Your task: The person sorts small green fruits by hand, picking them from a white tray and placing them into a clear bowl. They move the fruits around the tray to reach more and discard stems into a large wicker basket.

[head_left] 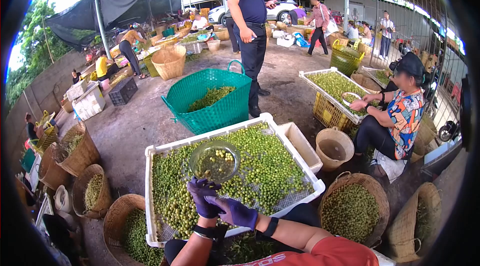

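The gloved left hand [202, 197] and right hand [239, 212] overlap, so whatever the fingers [200, 184] pinch between them is hidden. The forearms cover part of the white tray [148, 191] at its near rim. The basket [116, 207] at lower left is cut off by the picture's edge. The standing person [248, 11] has a blurred face. What the far workers handle is too small to tell.

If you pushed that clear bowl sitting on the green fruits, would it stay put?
Probably not: the clear bowl rests on loose round green fruits in the white tray, so it may rock or slide. Holding fruits itself, it likely feels heavier than it looks.
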### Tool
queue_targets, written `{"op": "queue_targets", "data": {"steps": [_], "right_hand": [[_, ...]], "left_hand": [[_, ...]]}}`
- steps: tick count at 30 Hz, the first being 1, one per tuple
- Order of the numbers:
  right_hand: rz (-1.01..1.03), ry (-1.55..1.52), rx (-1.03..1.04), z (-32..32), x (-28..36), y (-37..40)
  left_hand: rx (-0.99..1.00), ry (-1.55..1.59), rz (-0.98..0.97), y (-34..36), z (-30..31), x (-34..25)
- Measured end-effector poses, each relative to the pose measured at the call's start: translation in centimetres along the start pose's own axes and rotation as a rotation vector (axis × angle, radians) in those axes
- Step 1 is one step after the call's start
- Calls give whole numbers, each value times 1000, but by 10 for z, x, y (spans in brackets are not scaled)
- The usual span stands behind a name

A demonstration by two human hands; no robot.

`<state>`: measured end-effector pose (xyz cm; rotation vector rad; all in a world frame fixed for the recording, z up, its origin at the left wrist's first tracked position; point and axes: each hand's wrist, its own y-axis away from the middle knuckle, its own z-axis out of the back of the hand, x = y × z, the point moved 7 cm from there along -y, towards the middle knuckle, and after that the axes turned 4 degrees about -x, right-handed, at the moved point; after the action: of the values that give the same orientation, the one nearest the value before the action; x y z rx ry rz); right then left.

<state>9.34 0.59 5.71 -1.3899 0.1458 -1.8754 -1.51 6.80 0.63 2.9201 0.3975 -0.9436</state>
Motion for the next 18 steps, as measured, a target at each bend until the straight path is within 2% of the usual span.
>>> {"op": "queue_targets", "data": {"steps": [2, 5, 6, 7, 9, 10, 12, 13, 14, 15, 16, 17, 18], "right_hand": [[72, -42, -81, 8, 13, -3], [-380, -222, 202, -9, 13, 0], [-381, -241, 212, -11, 19, 2], [-154, -304, 136, -18, 23, 0], [-211, -300, 220, -26, 27, 8], [-237, -288, 238, -23, 32, 7], [-297, -270, 273, -17, 40, 7], [-256, -278, 243, -16, 35, 6], [-214, -287, 212, -17, 24, 4], [-174, -297, 181, -15, 26, 1], [-313, -278, 266, -14, 15, 2], [-315, -412, 159, -4, 19, 1], [-343, -408, 114, 1, 0, 4]], "left_hand": [[72, -32, -6, 1, -5, 1], [128, 116, 48, -13, -2, -5], [66, 28, 18, -5, -18, -12], [96, -8, 39, -3, -18, -9], [158, -82, 79, -2, -15, -7], [190, 67, 186, 6, -36, -9], [292, 182, 212, 24, -82, -21], [345, 240, 225, 29, -96, -23], [269, 222, 257, 29, -92, -19], [317, 294, 293, 28, -94, -19], [365, 368, 329, 24, -94, -18], [414, 442, 363, 19, -93, -18], [440, 419, 358, 13, -87, -17]]}}
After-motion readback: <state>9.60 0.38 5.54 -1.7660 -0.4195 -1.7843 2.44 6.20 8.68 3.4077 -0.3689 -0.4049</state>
